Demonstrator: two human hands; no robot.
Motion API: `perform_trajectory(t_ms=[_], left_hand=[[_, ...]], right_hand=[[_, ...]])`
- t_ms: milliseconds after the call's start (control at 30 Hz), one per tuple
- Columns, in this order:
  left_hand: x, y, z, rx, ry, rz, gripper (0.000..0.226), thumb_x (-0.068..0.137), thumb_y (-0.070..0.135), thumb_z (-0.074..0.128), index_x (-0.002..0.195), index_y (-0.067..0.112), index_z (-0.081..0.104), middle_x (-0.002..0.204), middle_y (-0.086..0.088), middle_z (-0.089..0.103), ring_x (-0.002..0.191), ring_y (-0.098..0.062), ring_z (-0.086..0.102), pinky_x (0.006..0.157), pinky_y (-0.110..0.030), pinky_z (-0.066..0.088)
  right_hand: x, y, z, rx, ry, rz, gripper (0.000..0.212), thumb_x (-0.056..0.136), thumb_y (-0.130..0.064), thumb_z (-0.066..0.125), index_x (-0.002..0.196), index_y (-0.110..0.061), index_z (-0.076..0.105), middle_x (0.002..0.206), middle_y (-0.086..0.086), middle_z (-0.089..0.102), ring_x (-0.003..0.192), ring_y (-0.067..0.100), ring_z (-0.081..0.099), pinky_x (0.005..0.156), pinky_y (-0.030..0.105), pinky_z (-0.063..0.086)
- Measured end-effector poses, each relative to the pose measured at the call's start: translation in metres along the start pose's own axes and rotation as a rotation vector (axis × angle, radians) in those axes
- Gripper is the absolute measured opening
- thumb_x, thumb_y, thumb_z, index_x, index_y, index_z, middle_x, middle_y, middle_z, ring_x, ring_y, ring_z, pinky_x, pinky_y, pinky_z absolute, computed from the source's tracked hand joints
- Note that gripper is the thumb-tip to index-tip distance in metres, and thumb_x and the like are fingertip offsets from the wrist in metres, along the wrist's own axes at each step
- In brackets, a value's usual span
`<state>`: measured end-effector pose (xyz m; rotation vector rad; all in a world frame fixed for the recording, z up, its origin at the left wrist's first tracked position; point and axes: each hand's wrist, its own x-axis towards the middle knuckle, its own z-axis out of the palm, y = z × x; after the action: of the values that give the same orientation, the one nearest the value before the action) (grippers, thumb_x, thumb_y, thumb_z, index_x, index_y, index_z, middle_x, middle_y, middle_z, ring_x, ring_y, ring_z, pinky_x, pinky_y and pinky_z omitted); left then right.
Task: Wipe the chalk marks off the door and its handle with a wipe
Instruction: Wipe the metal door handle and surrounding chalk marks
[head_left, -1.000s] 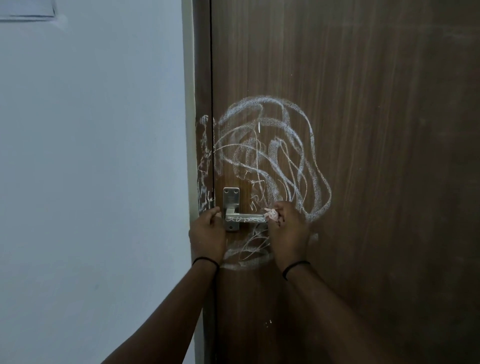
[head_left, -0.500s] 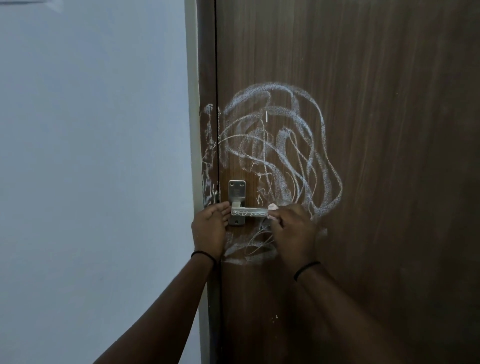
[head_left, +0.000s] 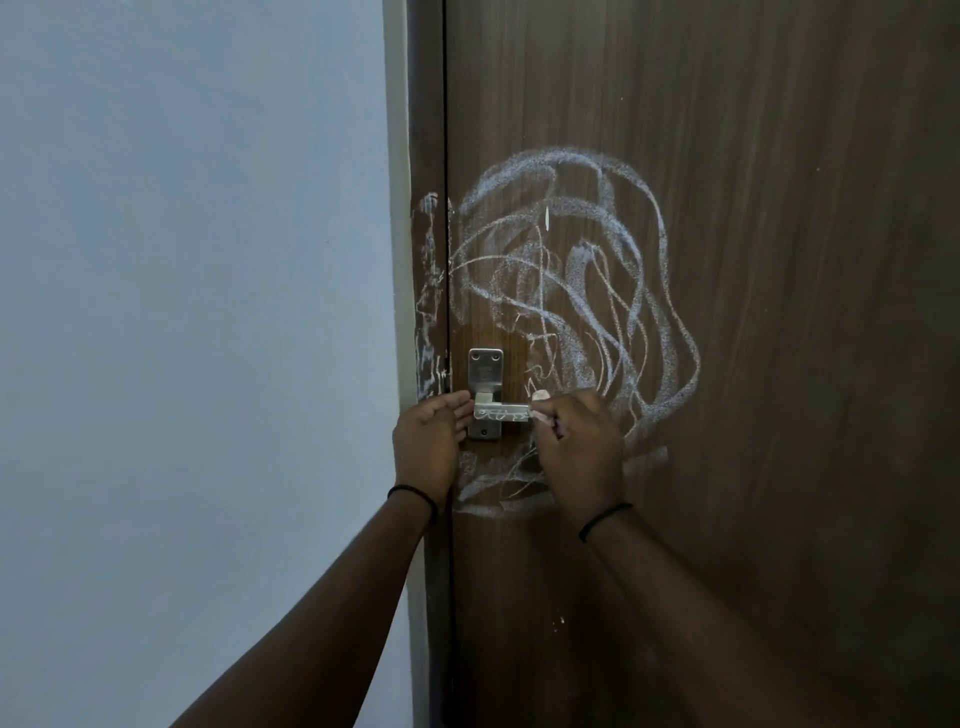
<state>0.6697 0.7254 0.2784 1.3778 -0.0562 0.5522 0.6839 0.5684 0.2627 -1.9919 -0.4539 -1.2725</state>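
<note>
The brown door (head_left: 779, 260) carried a broad tangle of white chalk marks (head_left: 571, 270) above and below its metal handle (head_left: 501, 414), and more streaked the door frame (head_left: 428, 291) beside the pale wall (head_left: 197, 312). The right hand (head_left: 579, 449) pinched a small crumpled wipe (head_left: 540, 397) in curled fingers at the lever's free end — the lever itself bore scribbles. The left hand (head_left: 426, 439) lay with straight fingers against the handle's plate, gripping nothing — a dark band circled each wrist.

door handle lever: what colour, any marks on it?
Silver-grey metal handle with white chalk scribbles along the lever; only the head view shows it.
</note>
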Motion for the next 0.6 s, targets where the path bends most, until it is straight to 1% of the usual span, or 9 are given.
perform_trajectory(t_ms=[67,167,233,300,333,367,433,533,600], left_hand=[[0.0,0.001,-0.002,0.009,-0.013,0.0,0.033,0.101,0.001,0.037,0.121,-0.006,0.063,0.112,-0.018,0.069,0.091,-0.013,0.068,0.066,-0.012,0.055],[-0.002,0.003,-0.003,-0.002,-0.028,-0.008,0.033,0.102,0.001,0.037,0.123,-0.007,0.061,0.115,-0.02,0.068,0.093,-0.016,0.068,0.068,-0.012,0.055],[-0.002,0.006,-0.001,0.001,-0.021,-0.016,0.033,0.102,0.001,0.037,0.123,-0.007,0.061,0.114,-0.02,0.068,0.094,-0.019,0.067,0.069,-0.013,0.056],[-0.002,0.006,-0.001,0.007,-0.02,-0.021,0.033,0.102,0.001,0.036,0.123,-0.007,0.061,0.114,-0.02,0.068,0.094,-0.02,0.068,0.07,-0.013,0.056],[-0.002,0.005,-0.002,0.011,-0.027,-0.022,0.033,0.102,0.001,0.037,0.123,-0.007,0.061,0.115,-0.02,0.068,0.095,-0.021,0.068,0.071,-0.013,0.056],[-0.002,0.005,-0.003,0.01,-0.034,-0.023,0.033,0.102,0.001,0.037,0.123,-0.007,0.061,0.116,-0.02,0.068,0.097,-0.021,0.067,0.072,-0.013,0.056],[-0.004,0.005,-0.004,0.006,-0.044,-0.02,0.033,0.102,0.003,0.036,0.124,-0.006,0.06,0.117,-0.019,0.068,0.097,-0.019,0.068,0.073,-0.014,0.056],[-0.006,0.006,-0.002,0.014,-0.033,-0.014,0.035,0.102,0.004,0.036,0.123,-0.005,0.062,0.115,-0.018,0.069,0.094,-0.015,0.069,0.072,-0.013,0.056],[-0.004,0.006,-0.001,0.016,-0.02,-0.019,0.034,0.102,0.003,0.036,0.122,-0.005,0.062,0.113,-0.018,0.07,0.094,-0.017,0.069,0.073,-0.015,0.057]], right_hand=[[-0.002,0.003,0.0,0.002,-0.02,-0.024,0.011,0.081,0.001,0.072,0.088,-0.006,0.075,0.09,0.003,0.062,0.077,0.007,0.053,0.07,0.013,0.039],[0.005,0.004,-0.003,0.019,0.033,0.032,0.008,0.081,-0.001,0.073,0.085,-0.008,0.074,0.089,0.003,0.061,0.075,0.008,0.052,0.067,0.007,0.033],[0.009,-0.003,0.002,0.026,0.04,0.051,0.008,0.082,-0.001,0.071,0.085,-0.007,0.073,0.09,0.005,0.061,0.077,0.011,0.053,0.07,0.013,0.035],[0.003,-0.01,0.008,0.02,-0.024,0.027,0.01,0.082,0.001,0.069,0.088,-0.006,0.073,0.091,0.005,0.059,0.078,0.014,0.054,0.07,0.021,0.04],[-0.002,-0.009,0.009,0.016,-0.047,0.004,0.012,0.082,0.003,0.069,0.089,-0.006,0.073,0.092,0.005,0.059,0.078,0.014,0.055,0.069,0.023,0.042],[-0.004,-0.006,0.008,0.017,-0.054,-0.016,0.013,0.081,0.003,0.069,0.09,-0.005,0.073,0.093,0.005,0.06,0.079,0.013,0.055,0.07,0.024,0.044],[-0.005,0.001,0.003,0.033,-0.018,-0.012,0.013,0.081,0.002,0.071,0.09,-0.007,0.074,0.095,0.005,0.061,0.081,0.011,0.056,0.072,0.021,0.046],[0.004,-0.001,0.004,0.062,0.047,0.034,0.01,0.083,0.0,0.071,0.089,-0.009,0.073,0.092,0.005,0.06,0.077,0.009,0.053,0.069,0.019,0.042],[0.003,-0.011,0.011,0.068,0.006,0.034,0.011,0.083,0.001,0.07,0.089,-0.008,0.073,0.092,0.005,0.059,0.078,0.013,0.055,0.07,0.021,0.042]])
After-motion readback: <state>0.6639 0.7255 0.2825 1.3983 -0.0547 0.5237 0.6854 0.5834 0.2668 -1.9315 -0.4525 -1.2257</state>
